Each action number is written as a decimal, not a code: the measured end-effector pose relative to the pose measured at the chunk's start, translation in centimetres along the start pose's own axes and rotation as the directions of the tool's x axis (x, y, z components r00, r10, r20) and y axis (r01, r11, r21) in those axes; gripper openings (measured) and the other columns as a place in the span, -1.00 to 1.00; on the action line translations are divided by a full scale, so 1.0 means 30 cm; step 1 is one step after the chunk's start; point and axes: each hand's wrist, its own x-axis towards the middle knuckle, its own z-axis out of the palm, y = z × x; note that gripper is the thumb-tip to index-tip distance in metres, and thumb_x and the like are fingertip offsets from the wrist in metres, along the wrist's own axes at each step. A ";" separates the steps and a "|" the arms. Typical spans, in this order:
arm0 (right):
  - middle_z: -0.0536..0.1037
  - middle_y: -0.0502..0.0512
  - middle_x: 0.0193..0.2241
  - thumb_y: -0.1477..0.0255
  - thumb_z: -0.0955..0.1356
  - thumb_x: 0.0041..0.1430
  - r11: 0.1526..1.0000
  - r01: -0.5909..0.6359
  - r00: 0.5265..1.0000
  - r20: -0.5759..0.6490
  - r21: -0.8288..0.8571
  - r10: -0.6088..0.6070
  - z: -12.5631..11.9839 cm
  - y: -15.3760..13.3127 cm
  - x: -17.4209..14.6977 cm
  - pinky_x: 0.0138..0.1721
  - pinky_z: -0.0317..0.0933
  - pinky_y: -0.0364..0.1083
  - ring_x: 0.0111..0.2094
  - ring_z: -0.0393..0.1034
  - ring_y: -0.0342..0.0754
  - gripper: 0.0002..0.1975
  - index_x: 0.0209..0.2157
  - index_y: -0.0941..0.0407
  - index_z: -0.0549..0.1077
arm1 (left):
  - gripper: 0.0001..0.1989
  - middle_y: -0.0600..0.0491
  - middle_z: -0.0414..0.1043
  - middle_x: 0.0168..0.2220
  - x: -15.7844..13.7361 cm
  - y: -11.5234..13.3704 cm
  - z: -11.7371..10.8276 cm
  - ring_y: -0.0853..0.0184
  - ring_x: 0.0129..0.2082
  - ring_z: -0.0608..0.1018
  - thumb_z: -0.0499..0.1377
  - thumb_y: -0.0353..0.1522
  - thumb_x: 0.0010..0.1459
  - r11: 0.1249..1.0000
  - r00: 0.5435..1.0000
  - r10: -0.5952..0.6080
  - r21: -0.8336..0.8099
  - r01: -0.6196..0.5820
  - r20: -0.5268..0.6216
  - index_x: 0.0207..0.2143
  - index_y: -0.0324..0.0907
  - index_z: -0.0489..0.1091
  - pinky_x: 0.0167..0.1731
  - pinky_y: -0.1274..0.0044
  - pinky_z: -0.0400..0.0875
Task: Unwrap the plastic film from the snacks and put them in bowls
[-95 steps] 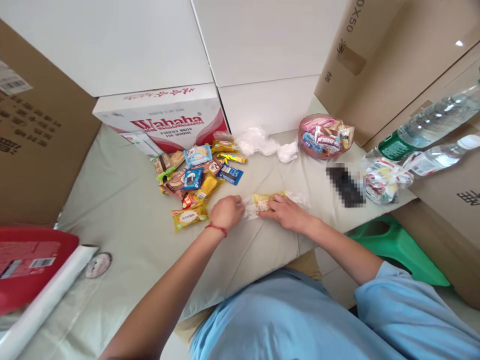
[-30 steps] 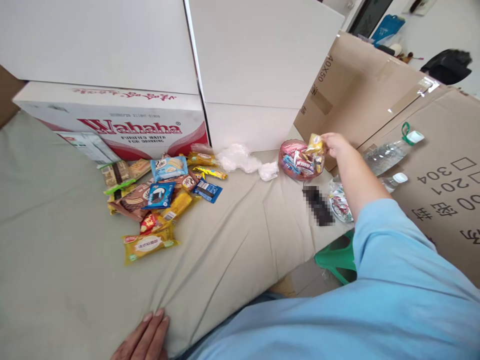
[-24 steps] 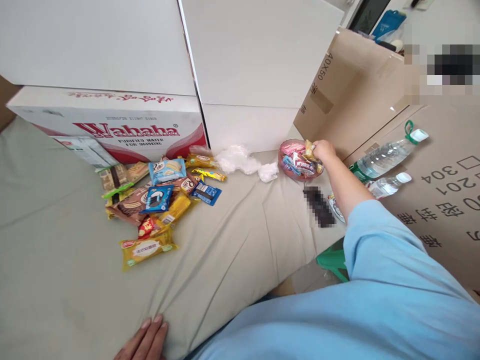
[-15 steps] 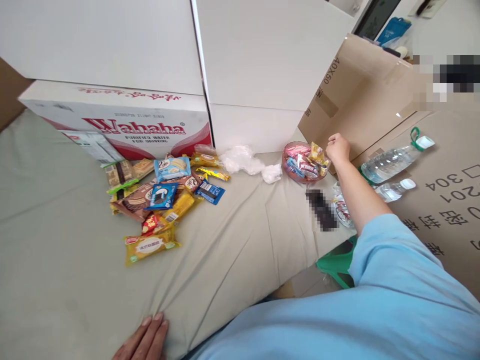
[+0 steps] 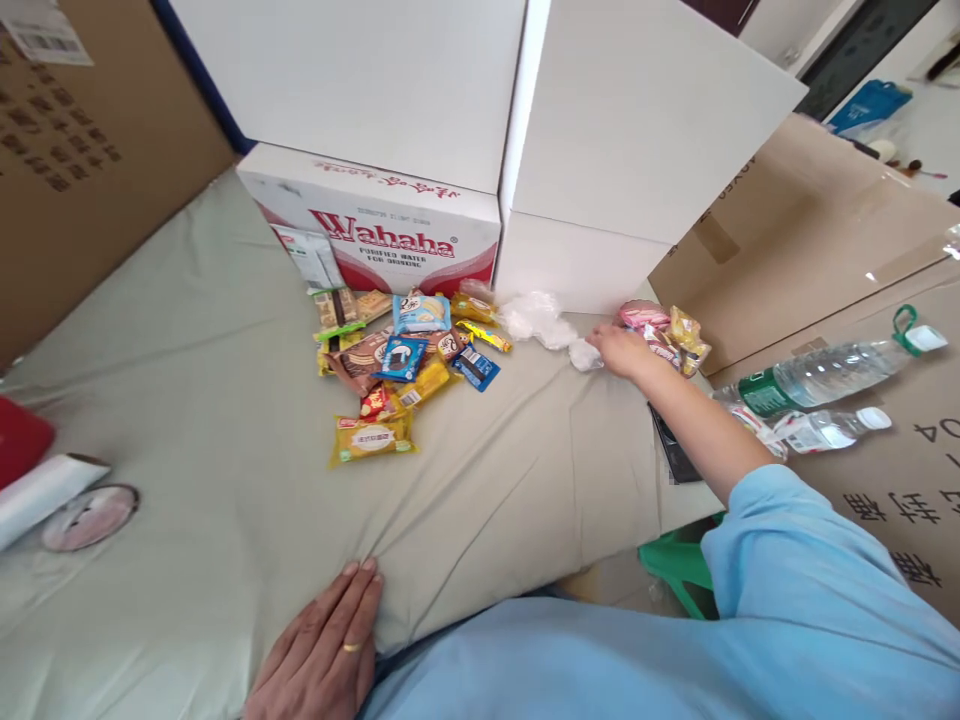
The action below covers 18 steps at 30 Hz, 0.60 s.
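Observation:
My left hand [image 5: 322,645] lies flat on the sheet-covered surface [image 5: 247,520], fingers together and stretched out, a ring on one finger. My right hand [image 5: 616,348] reaches over the left side of a bowl of wrapped snacks [image 5: 664,335], mostly hiding the bowl itself. Its fingertips are at a small crumpled clear plastic bag [image 5: 583,355]; they look extended, and no firm grip shows. Left of it lie more crumpled clear plastic [image 5: 536,318] and a pile of wrapped snacks, among them a light-blue packet [image 5: 421,313], a dark-blue packet [image 5: 401,358] and a yellow packet [image 5: 373,438].
A Wahaha carton [image 5: 390,235] and white panels [image 5: 585,130] stand behind the snacks. Cardboard boxes [image 5: 757,240] flank the right side. Two water bottles [image 5: 840,375] and a dark flat object [image 5: 673,445] lie near my right arm. A white roll [image 5: 49,495] sits far left.
My right hand has moved from the bowl's right side to its left, beside the plastic bag. The view has shifted left; my left hand stays flat on the sheet.

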 end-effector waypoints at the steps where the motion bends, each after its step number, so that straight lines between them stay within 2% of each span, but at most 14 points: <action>1: 0.56 0.31 -0.01 0.60 0.25 0.30 1.000 -0.025 1.000 0.007 0.011 0.025 0.020 -0.032 -0.004 -0.09 0.24 -0.05 -0.01 0.47 0.10 -0.71 -0.08 0.13 0.56 | -0.45 -0.12 0.61 0.09 -0.004 0.001 -0.002 0.16 -0.02 0.67 0.17 -0.56 0.21 1.000 1.000 -0.018 -0.023 0.018 0.006 0.26 -0.27 0.39 0.37 0.38 0.19; 3: 0.60 0.34 -0.10 0.60 0.25 0.30 0.997 -0.069 0.997 -0.026 0.045 0.070 0.051 -0.071 -0.024 -0.12 0.26 -0.04 -0.05 0.49 0.11 -0.74 -0.16 0.17 0.56 | -0.58 -0.08 0.61 0.08 -0.012 0.002 -0.013 0.17 0.03 0.65 0.16 -0.54 0.25 0.989 0.997 -0.076 -0.125 0.077 0.019 0.15 -0.21 0.46 0.31 0.37 0.28; 5: 0.60 0.34 -0.13 0.57 0.24 0.32 0.993 -0.099 0.991 -0.081 0.060 0.104 0.065 -0.086 -0.061 -0.14 0.29 -0.04 -0.08 0.51 0.11 -0.76 -0.14 0.18 0.53 | -0.68 -0.08 0.61 0.05 -0.018 0.002 -0.037 0.19 0.06 0.63 0.13 -0.52 0.29 0.942 0.982 -0.187 -0.275 0.190 0.037 0.06 -0.17 0.48 0.20 0.39 0.41; 7: 0.60 0.28 -0.18 0.50 0.25 0.32 0.954 -0.136 0.966 -0.179 0.266 0.188 0.069 -0.099 -0.113 -0.22 0.32 -0.06 -0.19 0.52 0.05 -0.79 -0.09 0.17 0.47 | -0.73 -0.08 0.60 0.01 -0.012 0.000 -0.067 0.22 0.05 0.62 0.10 -0.49 0.33 0.858 0.943 -0.327 -0.401 0.321 0.056 0.00 -0.15 0.49 0.09 0.42 0.49; 8: 0.60 0.21 -0.25 0.44 0.27 0.31 0.884 -0.126 0.945 -0.217 0.450 0.246 0.071 -0.111 -0.142 -0.29 0.33 -0.08 -0.28 0.51 0.01 -0.81 -0.10 0.15 0.45 | -0.75 -0.07 0.59 -0.01 -0.001 -0.001 -0.082 0.23 0.04 0.62 0.10 -0.47 0.34 0.810 0.917 -0.391 -0.445 0.382 0.077 -0.02 -0.12 0.49 0.07 0.43 0.51; 9: 0.57 0.12 -0.33 0.36 0.31 0.28 0.758 -0.087 0.923 -0.233 0.646 0.305 0.072 -0.130 -0.172 -0.37 0.32 -0.10 -0.38 0.47 -0.02 -0.83 -0.13 0.12 0.42 | -0.77 -0.06 0.59 -0.02 0.019 -0.002 -0.093 0.24 0.02 0.62 0.11 -0.44 0.34 0.758 0.892 -0.438 -0.488 0.434 0.112 -0.03 -0.10 0.50 0.04 0.43 0.53; 10: 0.52 0.03 -0.42 0.29 0.35 0.23 0.588 -0.026 0.909 -0.226 0.808 0.351 0.074 -0.157 -0.202 -0.45 0.29 -0.12 -0.46 0.42 -0.06 -0.81 -0.19 0.10 0.40 | -0.79 -0.04 0.59 -0.04 0.048 -0.001 -0.099 0.25 -0.01 0.63 0.12 -0.41 0.35 0.696 0.868 -0.469 -0.536 0.478 0.164 -0.05 -0.08 0.51 0.01 0.43 0.55; 11: 0.46 -0.04 -0.49 0.23 0.40 0.16 0.416 0.034 0.904 -0.206 0.909 0.376 0.077 -0.191 -0.229 -0.52 0.24 -0.14 -0.53 0.35 -0.10 -0.77 -0.25 0.07 0.38 | -0.81 -0.03 0.58 -0.06 0.088 0.002 -0.098 0.24 -0.04 0.64 0.14 -0.36 0.35 0.616 0.843 -0.480 -0.591 0.521 0.243 -0.06 -0.06 0.51 -0.04 0.43 0.58; 12: 0.42 -0.09 -0.54 0.19 0.44 0.10 0.286 0.077 0.907 -0.187 0.955 0.377 0.080 -0.233 -0.253 -0.56 0.19 -0.16 -0.57 0.29 -0.13 -0.72 -0.31 0.06 0.36 | -0.82 -0.02 0.59 -0.10 0.139 0.007 -0.089 0.26 -0.11 0.65 0.14 -0.31 0.36 0.506 0.814 -0.472 -0.652 0.564 0.338 -0.07 -0.06 0.52 -0.14 0.46 0.61; 13: 0.39 -0.11 -0.56 0.16 0.46 0.06 0.200 0.106 0.912 -0.176 0.974 0.372 0.082 -0.281 -0.275 -0.58 0.15 -0.18 -0.59 0.25 -0.15 -0.69 -0.34 0.05 0.36 | -0.79 -0.01 0.58 -0.14 0.199 0.015 -0.071 0.29 -0.21 0.65 0.13 -0.24 0.37 0.356 0.770 -0.445 -0.698 0.621 0.458 -0.07 -0.07 0.51 -0.31 0.51 0.61; 14: 0.38 -0.12 -0.57 0.15 0.48 0.03 0.153 0.123 0.914 -0.171 0.981 0.367 0.085 -0.334 -0.293 -0.59 0.12 -0.18 -0.59 0.23 -0.16 -0.67 -0.37 0.05 0.36 | -0.74 -0.02 0.56 -0.16 0.265 0.025 -0.042 0.31 -0.28 0.64 0.12 -0.16 0.37 0.181 0.717 -0.387 -0.714 0.676 0.580 -0.07 -0.09 0.49 -0.44 0.55 0.58; 16: 0.39 -0.12 -0.57 0.16 0.48 0.05 0.153 0.137 0.915 -0.184 0.979 0.359 0.091 -0.445 -0.325 -0.58 0.10 -0.18 -0.58 0.21 -0.17 -0.69 -0.38 0.06 0.38 | -0.60 -0.07 0.51 -0.08 0.404 0.048 0.041 0.29 -0.29 0.63 0.18 -0.01 0.28 -0.121 0.655 -0.270 -0.700 0.704 0.706 -0.06 -0.12 0.43 -0.56 0.57 0.53; 18: 0.42 -0.10 -0.55 0.17 0.47 0.08 0.225 0.149 0.918 -0.220 0.963 0.331 0.101 -0.548 -0.352 -0.52 0.14 -0.16 -0.55 0.24 -0.16 -0.72 -0.39 0.06 0.42 | -0.44 -0.12 0.44 0.03 0.527 0.070 0.143 0.26 -0.23 0.63 0.33 0.02 0.10 -0.313 0.614 -0.267 -0.670 0.674 0.743 0.00 -0.12 0.37 -0.57 0.56 0.53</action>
